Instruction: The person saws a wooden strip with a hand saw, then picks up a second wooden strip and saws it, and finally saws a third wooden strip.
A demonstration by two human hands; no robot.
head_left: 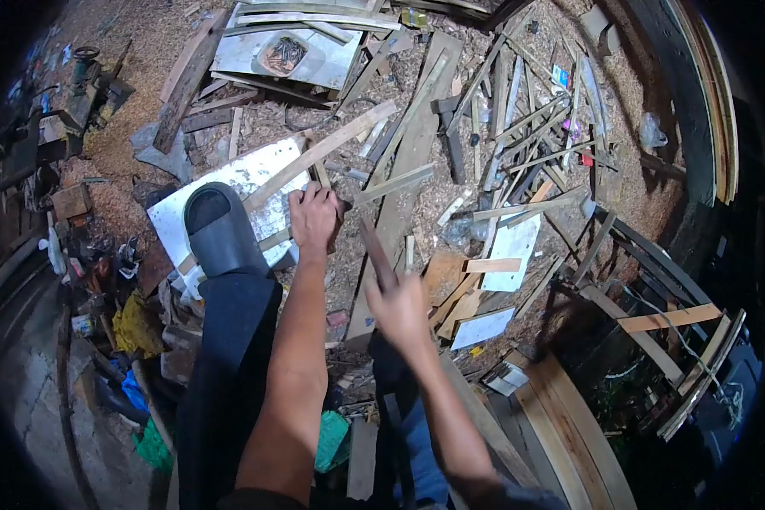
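My left hand (pixel 314 217) is closed at the right edge of a speckled white board (pixel 174 217), over the ends of wooden strips; what its fingers pinch is hidden. A long wooden strip (pixel 323 153) lies slanted across the board. My right hand (pixel 399 314), slightly blurred, is wrapped round a wooden handle (pixel 376 255) that points up towards my left hand. The tool's far end is hard to make out. My foot in a dark sandal (pixel 221 229) rests on the white board.
A bowl of nails (pixel 285 55) stands on a white panel (pixel 238 55) at the top. Scrap strips (pixel 527 153) are heaped on the right. A long plank (pixel 408 161) runs down the middle. Planks (pixel 561 425) lie lower right, and a yellow bag (pixel 138 325) lower left.
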